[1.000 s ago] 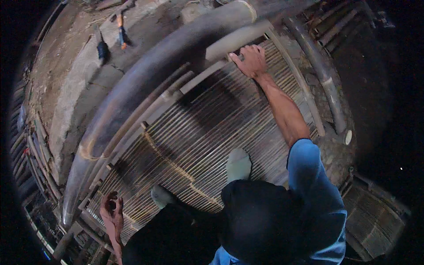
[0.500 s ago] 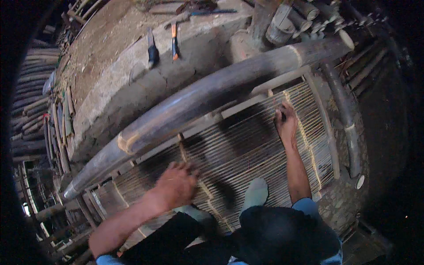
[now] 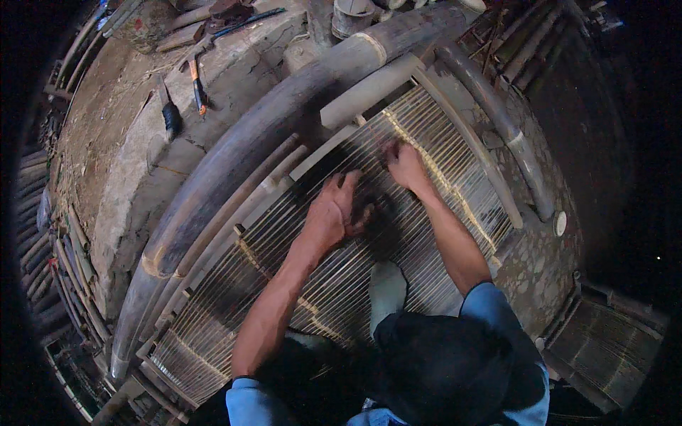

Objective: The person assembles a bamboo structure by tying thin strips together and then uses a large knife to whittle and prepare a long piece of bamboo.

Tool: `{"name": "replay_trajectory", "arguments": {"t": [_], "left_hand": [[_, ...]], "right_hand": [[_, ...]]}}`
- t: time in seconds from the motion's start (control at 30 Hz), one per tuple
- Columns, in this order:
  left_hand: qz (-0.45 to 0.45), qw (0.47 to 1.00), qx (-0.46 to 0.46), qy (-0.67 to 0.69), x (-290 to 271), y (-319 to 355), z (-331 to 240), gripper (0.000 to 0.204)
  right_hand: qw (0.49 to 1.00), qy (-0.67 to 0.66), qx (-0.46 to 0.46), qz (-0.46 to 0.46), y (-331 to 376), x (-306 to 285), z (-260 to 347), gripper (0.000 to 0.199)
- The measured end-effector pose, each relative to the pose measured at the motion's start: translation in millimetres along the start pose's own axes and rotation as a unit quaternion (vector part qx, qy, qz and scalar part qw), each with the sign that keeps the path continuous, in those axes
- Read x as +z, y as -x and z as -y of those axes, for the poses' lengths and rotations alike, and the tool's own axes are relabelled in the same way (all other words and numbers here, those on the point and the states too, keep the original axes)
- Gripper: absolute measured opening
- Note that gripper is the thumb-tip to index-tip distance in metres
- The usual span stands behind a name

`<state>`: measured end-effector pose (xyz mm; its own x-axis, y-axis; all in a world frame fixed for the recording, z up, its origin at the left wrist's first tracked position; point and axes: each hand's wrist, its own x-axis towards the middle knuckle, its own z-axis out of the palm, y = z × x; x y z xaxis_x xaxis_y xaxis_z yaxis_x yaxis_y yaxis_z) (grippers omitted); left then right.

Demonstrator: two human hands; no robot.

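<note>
Okay, the slatted panel (image 3: 419, 255) lies under both hands, right in front of the person; long axis runs lower left to upper right, strips roughly along it, ends toward those two corners. Pale tie bands cross the strips: right band (image 3: 455, 193) just beyond the right wrist, left band (image 3: 252, 259) out past the left forearm. Left hand (image 3: 331, 211) is over the mid panel, back up, fingers bent forward, thumb apart from them; can't tell if it has a strip. Right hand (image 3: 407, 167) sits a bit farther right and forward, near that side's band, fingers curled in, tips blurred and dark; grip on a strip can't be confirmed. Hands are near each other, not touching; both forearms angle in from the lower edge and cover part of the strips. Thick bamboo pole (image 3: 249, 131) arcs along the far side, bounding reach there. Side rail (image 3: 472, 138) closes the right end, thinner pole (image 3: 522, 145) outside it. Pale-covered foot (image 3: 388, 295) is on the strips between the forearms, dark clothing (image 3: 444, 369) blocks the near edge. Black-handled blade (image 3: 170, 117) and orange-and-black tool (image 3: 197, 89) rest on the ledge (image 3: 238, 67) beyond.
</note>
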<state>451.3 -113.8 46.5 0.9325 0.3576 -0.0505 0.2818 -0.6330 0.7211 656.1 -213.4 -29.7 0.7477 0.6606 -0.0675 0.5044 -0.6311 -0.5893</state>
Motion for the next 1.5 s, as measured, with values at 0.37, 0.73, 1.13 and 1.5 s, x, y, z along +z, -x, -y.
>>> {"name": "replay_trajectory", "arguments": {"t": [0.37, 0.73, 1.13, 1.5], "left_hand": [[0.072, 0.927, -0.036, 0.367, -14.6, -34.7, -72.2, 0.028], [-0.299, 0.728, -0.267, 0.556, -6.4, -4.0, 65.7, 0.015], [-0.377, 0.870, -0.308, -0.076, 61.1, -88.1, 61.5, 0.018], [-0.334, 0.904, -0.256, 0.071, 100.5, -151.0, 90.2, 0.026]], "right_hand": [[0.967, -0.038, -0.081, 0.240, 90.9, -134.3, 75.6, 0.013], [0.936, -0.305, -0.064, 0.166, 13.1, -207.7, 34.1, 0.021], [0.937, 0.097, -0.220, 0.253, -136.1, -39.4, 7.9, 0.043], [0.924, 0.192, -0.231, 0.237, -144.7, -0.1, -1.5, 0.048]]}}
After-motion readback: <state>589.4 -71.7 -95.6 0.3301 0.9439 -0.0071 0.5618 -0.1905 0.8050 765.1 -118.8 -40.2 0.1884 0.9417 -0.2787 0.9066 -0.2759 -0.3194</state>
